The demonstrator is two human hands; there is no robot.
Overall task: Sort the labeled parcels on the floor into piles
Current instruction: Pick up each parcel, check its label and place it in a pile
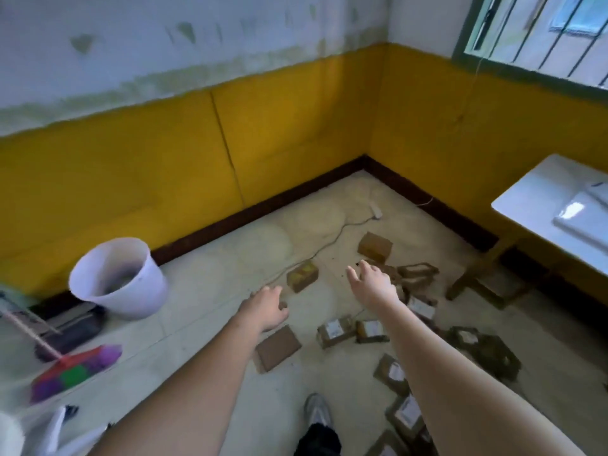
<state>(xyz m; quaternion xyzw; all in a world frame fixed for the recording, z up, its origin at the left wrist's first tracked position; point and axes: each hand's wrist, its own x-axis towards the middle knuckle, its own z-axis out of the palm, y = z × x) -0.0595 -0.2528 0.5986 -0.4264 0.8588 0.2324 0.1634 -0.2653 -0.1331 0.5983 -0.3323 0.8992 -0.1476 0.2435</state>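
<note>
Head view looks down on a pale tiled floor [204,291] in a corner with glossy yellow wall panels and a dark skirting. Both bare arms reach forward. Left hand [268,307] hangs above the floor, fingers loosely curled and released, holding nothing. Right hand [370,279] is spread, fingers straight, also empty, hovering over the parcels. Small brown cardboard parcels [335,330] with white labels lie scattered on the floor under and right of the right arm. One flat square parcel [278,348] lies label-down just below the left hand. A blocky box [302,274] with a yellowish top sits between the hands, further off; another box [375,246] lies beyond the right hand. A white plastic bucket [121,278], round and tapered, stands left. A bright broom [75,370] lies lower left. A glossy white worktop [539,205] juts in at right
</note>
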